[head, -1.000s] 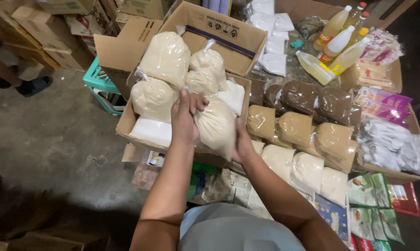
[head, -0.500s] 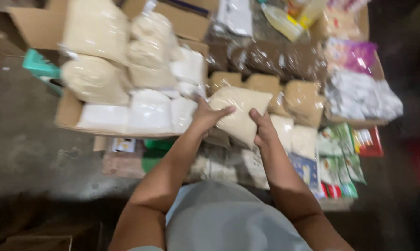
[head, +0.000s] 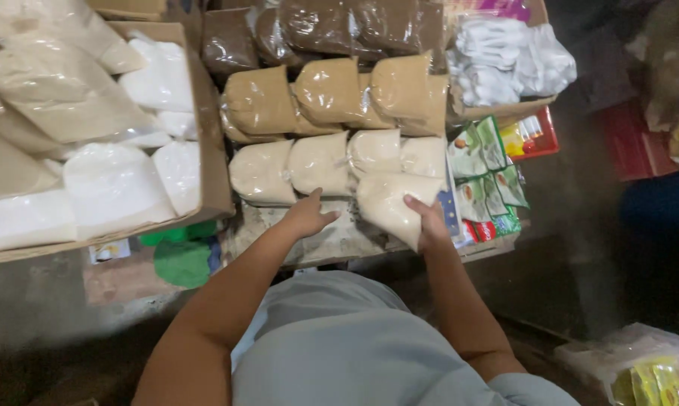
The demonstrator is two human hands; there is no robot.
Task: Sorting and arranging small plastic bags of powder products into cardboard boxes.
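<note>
The right hand point(head: 429, 225) clamps the pale clear-plastic grain bag point(head: 392, 207) just below the row of similar bags point(head: 320, 162), left hand point(head: 305, 218) open beside; a one-handed pinch could let it slip.

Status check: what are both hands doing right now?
Right hand grips pale bag. Left hand open, beside it. Bag rows just behind.

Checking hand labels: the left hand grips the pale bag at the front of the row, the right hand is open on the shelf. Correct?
No, swapped. In the head view the right hand grips the pale bag; the left hand lies open on the shelf.
</note>
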